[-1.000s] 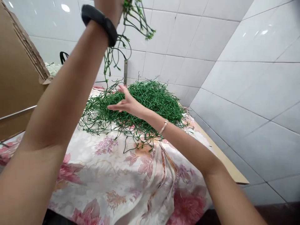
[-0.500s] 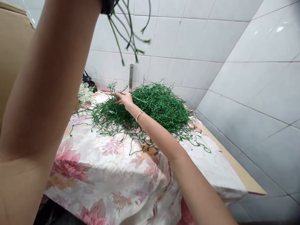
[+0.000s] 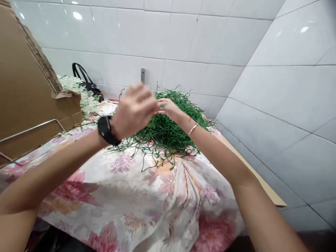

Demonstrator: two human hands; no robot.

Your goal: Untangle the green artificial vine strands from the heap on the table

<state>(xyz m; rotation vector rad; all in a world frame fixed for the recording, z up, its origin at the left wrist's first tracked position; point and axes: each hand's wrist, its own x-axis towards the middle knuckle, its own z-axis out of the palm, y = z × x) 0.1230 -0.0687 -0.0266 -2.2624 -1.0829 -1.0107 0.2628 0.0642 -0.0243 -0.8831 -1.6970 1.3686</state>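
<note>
My left hand [image 3: 136,108], with a black watch [image 3: 107,131] at its wrist, is smeared by motion. Its fingers look curled, and whatever they hold is hidden. Meeting it from the right is my right hand [image 3: 168,106], with a pale bracelet [image 3: 193,129] on the wrist; its fingers are bent together and their tips vanish behind my left hand. Both hands are raised in front of a large tangled heap of thin green artificial stems [image 3: 168,134], which they partly cover.
A floral cloth [image 3: 123,192] covers the table. Left stand an opened cardboard box [image 3: 28,91], a metal wire frame [image 3: 31,129] and white artificial flowers [image 3: 89,103]. Behind these is a black bag [image 3: 89,84]. White tiled walls [image 3: 178,38] close off the back and right.
My left hand has come down from the upper left, where several green stems hung beside its wrist, to my right hand. My right hand has moved right, off the heap's left part.
</note>
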